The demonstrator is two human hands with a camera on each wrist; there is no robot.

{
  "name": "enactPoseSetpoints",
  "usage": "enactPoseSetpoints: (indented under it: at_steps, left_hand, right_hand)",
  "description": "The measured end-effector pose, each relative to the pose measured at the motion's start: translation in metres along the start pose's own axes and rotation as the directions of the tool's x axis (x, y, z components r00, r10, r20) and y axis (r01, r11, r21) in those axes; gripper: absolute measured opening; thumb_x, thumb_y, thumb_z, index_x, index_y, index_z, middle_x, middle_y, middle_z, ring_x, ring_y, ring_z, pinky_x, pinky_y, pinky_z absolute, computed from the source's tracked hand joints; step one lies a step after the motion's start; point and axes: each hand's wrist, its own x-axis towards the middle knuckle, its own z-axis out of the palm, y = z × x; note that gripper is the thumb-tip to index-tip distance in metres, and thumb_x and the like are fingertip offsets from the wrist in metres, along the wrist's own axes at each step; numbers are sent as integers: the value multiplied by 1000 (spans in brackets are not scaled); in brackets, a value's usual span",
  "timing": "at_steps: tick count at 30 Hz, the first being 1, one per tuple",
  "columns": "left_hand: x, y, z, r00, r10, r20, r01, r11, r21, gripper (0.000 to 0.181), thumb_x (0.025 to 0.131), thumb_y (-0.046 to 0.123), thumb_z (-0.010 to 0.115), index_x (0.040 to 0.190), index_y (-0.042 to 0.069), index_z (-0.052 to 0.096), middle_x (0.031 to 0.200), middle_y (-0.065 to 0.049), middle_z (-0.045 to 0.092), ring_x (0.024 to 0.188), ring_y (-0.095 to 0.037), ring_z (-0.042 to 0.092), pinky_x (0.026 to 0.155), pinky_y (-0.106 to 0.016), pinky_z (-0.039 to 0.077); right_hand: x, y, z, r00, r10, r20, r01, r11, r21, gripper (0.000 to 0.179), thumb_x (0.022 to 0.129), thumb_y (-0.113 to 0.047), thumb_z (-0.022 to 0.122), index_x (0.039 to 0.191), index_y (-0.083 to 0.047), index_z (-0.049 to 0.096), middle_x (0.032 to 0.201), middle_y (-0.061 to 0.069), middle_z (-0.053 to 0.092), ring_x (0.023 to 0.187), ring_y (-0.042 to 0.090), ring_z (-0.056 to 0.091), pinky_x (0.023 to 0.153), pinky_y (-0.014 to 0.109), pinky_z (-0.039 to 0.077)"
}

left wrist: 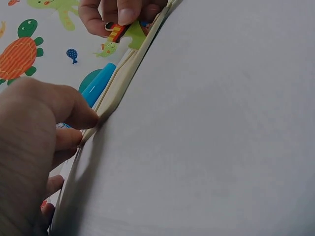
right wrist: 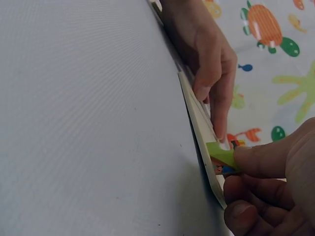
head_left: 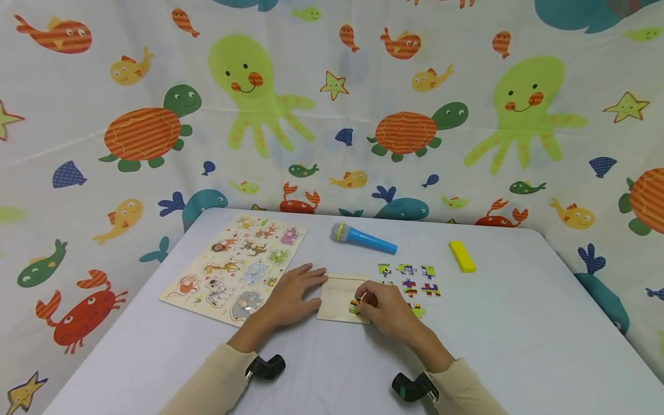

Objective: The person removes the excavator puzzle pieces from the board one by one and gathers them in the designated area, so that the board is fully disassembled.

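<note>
A small wooden puzzle tray (head_left: 334,305) lies flat on the white table between my hands. My right hand (head_left: 389,311) pinches a jigsaw piece (right wrist: 222,155), green with a multicoloured part, between thumb and fingers over the tray's right side. At the tray's left edge rests my left hand (head_left: 293,297), its fingers extended and its thumb at the rim; the left wrist view shows the fingertips (left wrist: 91,118) against that edge. Several loose jigsaw pieces (head_left: 409,287) lie in rows to the right of the tray, some partly hidden behind my right hand.
An animal picture board (head_left: 238,271) lies at the left, close beside my left hand. Behind the tray is a blue toy microphone (head_left: 369,239). A yellow block (head_left: 461,256) sits farther right. A sea-animal cloth (head_left: 321,115) hangs behind the table.
</note>
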Motion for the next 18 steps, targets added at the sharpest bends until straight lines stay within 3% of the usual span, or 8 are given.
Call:
enactPoseSetpoints:
  at_steps: [8,18]
  left_hand:
    - [1,-1,1,1000,-12,-3,12,1000,-5,53,89,28,67,141,17,63,150,7,55,151,-27,32,121,-55,25]
    - [1,-2,3,1000,-16,-10,15,1000,-18,54,87,27,66,141,16,63,149,8,55,150,-26,33,121,-54,25]
  right_hand:
    - [-1,2,0,1000,-16,10,16,1000,-26,16,92,-6,72,104,-17,70,79,-8,61,73,12,55,62,22,47]
    - [-3,2,-5,1000,4,-7,-3,999,46,22,94,-3,68,115,-11,70,81,-6,62,72,12,58,62,23,49]
